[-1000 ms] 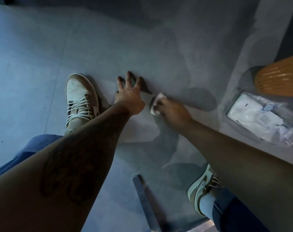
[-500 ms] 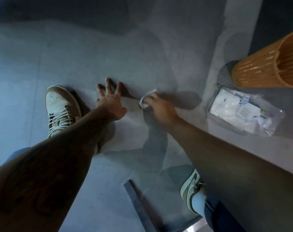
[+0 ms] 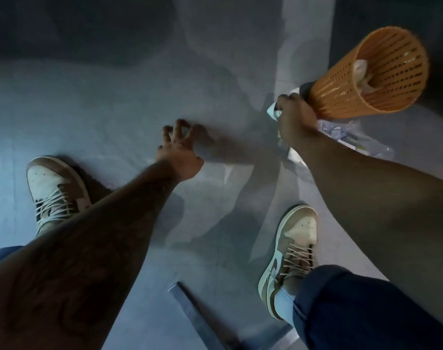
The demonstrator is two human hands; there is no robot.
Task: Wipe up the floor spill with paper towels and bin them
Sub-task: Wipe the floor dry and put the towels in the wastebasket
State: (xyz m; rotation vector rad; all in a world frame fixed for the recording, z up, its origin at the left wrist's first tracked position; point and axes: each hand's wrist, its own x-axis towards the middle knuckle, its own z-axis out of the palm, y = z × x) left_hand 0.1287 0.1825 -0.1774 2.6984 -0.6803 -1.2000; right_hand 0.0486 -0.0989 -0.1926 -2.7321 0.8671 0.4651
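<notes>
My right hand is raised off the floor, shut on a crumpled white paper towel, and hovers just left of the orange perforated bin. The bin stands at the upper right with crumpled paper lying inside it. My left hand rests by its fingertips on the grey floor, fingers spread, holding nothing. No spill shows clearly on the dim floor between the hands.
A clear plastic pack of paper towels lies on the floor below the bin, partly hidden by my right arm. My two sneakers flank the wiped patch. A metal bar lies at the bottom.
My right hand has lifted the paper towel from the floor and carried it right and up to the bin. My left hand stays planted. The view has shifted, showing the bin's opening.
</notes>
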